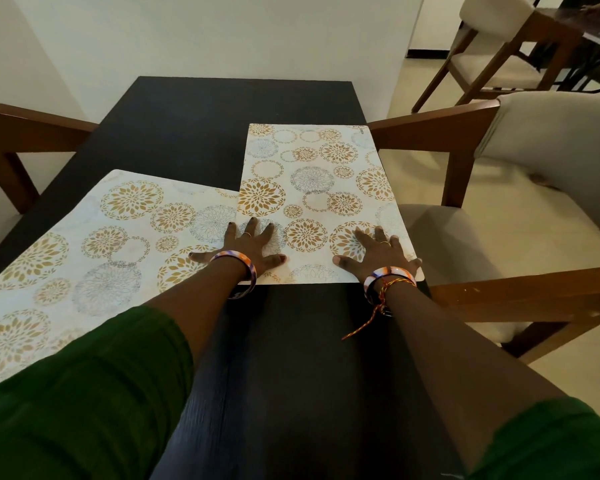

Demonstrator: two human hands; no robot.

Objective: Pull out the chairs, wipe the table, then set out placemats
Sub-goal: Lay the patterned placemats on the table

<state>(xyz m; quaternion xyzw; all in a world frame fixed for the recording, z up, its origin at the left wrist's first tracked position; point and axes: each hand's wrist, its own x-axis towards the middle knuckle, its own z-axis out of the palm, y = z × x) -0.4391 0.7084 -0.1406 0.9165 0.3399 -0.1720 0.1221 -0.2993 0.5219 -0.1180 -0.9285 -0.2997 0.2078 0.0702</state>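
Both hands flat, fingers spread: left hand (248, 242) and right hand (374, 249) press right placemat (312, 188) on counter (194, 133). Risk: mat overlaps left placemat (94, 244) under left hand; push cld drag both, or tip mat corner by right hand off edge.

Under the fingers (363, 237) of both hands lies a white placemat (312, 188) printed with gold flower roundels, gold ring outlines and fine grey line-drawn rosettes; a second placemat (94, 244) to the left of the fingers carries the same white, gold and grey pattern. Beyond the fingertips the table (205, 126) is plain black. Each wrist just behind the fingers wears a bangle (238, 263) streaked white, orange and purple. The sleeves (94, 393) are dark green. The chair (520, 216) right of the fingers has brown wood and cream upholstery.
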